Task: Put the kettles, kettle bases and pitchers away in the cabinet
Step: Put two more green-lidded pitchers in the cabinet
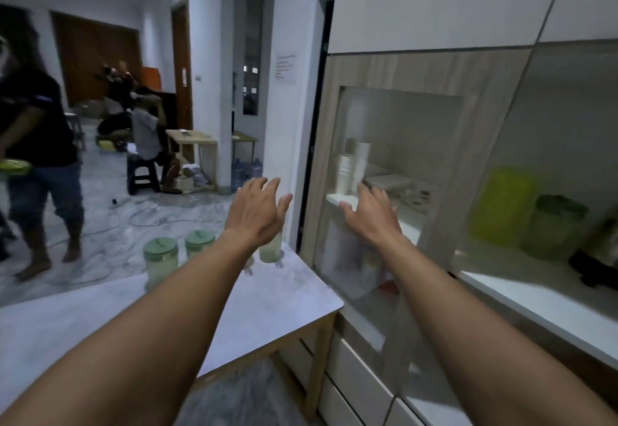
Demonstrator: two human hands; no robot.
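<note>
Both my arms reach forward. My left hand (259, 210) is open with fingers spread, above the far edge of a white table (284, 305). My right hand (371, 213) is open too, in front of the glass cabinet door (394, 171), at its pane or just short of it. Three green-lidded pitchers stand on the table's far edge: one at the left (160, 263), one beside it (199, 243), and one (271, 248) partly hidden under my left hand. Inside the cabinet on the right sit a yellow-green pitcher (505, 206), a darker green pitcher (555, 228) and a dark object (595, 258), perhaps a kettle, at the frame edge.
Behind the glass door are stacked paper cups (347, 171) and small items on a shelf. White drawers (361, 379) run below the cabinet. A person in dark clothes (40, 165) walks at the left; others sit further back near a small wooden table (194, 139). Cables lie on the floor.
</note>
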